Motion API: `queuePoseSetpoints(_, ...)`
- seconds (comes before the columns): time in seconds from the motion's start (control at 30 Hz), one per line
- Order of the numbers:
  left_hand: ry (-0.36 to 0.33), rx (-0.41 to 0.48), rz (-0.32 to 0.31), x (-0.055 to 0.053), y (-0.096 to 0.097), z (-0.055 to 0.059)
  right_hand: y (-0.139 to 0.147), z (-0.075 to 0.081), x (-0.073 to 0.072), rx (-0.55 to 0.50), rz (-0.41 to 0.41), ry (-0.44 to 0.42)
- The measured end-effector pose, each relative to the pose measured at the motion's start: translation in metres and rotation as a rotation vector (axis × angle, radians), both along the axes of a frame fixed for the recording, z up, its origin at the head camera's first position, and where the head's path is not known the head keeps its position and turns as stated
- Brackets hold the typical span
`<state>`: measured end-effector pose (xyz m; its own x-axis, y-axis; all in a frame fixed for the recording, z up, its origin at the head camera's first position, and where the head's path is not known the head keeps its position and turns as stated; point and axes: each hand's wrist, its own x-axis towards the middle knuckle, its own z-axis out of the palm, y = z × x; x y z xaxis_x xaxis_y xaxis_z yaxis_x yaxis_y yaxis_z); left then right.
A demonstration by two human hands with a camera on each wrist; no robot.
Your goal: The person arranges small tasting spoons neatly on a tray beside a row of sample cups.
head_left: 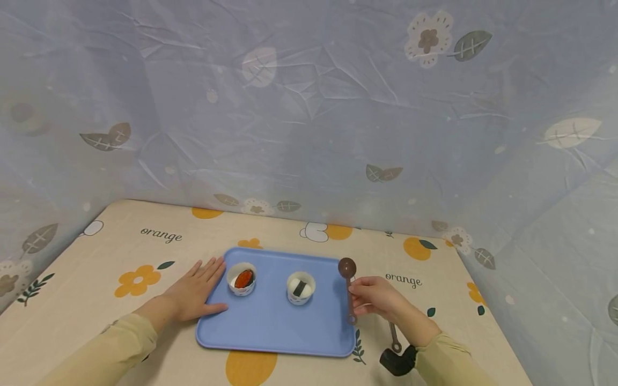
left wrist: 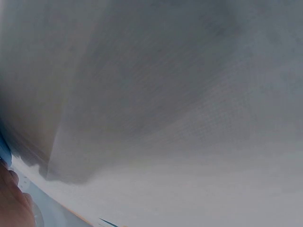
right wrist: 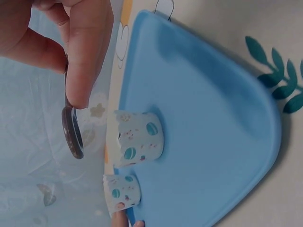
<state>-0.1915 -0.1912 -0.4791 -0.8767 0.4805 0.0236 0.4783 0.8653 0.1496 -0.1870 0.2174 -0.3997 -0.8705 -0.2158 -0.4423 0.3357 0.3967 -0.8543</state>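
Observation:
My right hand point(head_left: 379, 296) pinches the handle of a brown spoon point(head_left: 347, 268) over the right edge of a blue tray point(head_left: 232, 332). The spoon's round bowl points away from me and its ringed handle end towards me. In the right wrist view, the thumb and fingers hold the brown spoon point(right wrist: 71, 135) above the tray. My left hand point(head_left: 195, 292) lies flat with spread fingers against the tray's left rim. Two patterned paper cups stand on the tray: the left cup point(head_left: 235, 289) holds an orange-red piece, the middle cup point(head_left: 295, 300) a white piece with a black band.
Beside my right forearm lies a second brown handle point(head_left: 395, 339) with a ringed end, its other end hidden by the arm. A black curved object point(head_left: 398, 362) is partly covered by my sleeve. An orange-print cloth point(head_left: 159, 257) covers the table, with a grey-blue curtain point(head_left: 309, 107) behind.

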Motion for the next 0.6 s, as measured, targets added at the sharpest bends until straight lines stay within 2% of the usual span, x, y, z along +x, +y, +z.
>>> queuePoseSetpoints(0.33, -0.005, 0.035, 0.002, 0.000, 0.000, -0.001, -0.012, 0.004, 0.000, -0.070, 0.021, -0.020)
queuePoseSetpoints(0.47, -0.015, 0.033, 0.015, -0.001, 0.000, -0.005, -0.016, 0.005, 0.000, -0.070, 0.019, -0.020)
queuePoseSetpoints(0.6, 0.003, 0.025, 0.005, -0.002, -0.001, -0.007, -0.022, 0.005, -0.001, -0.056, 0.003, -0.006)
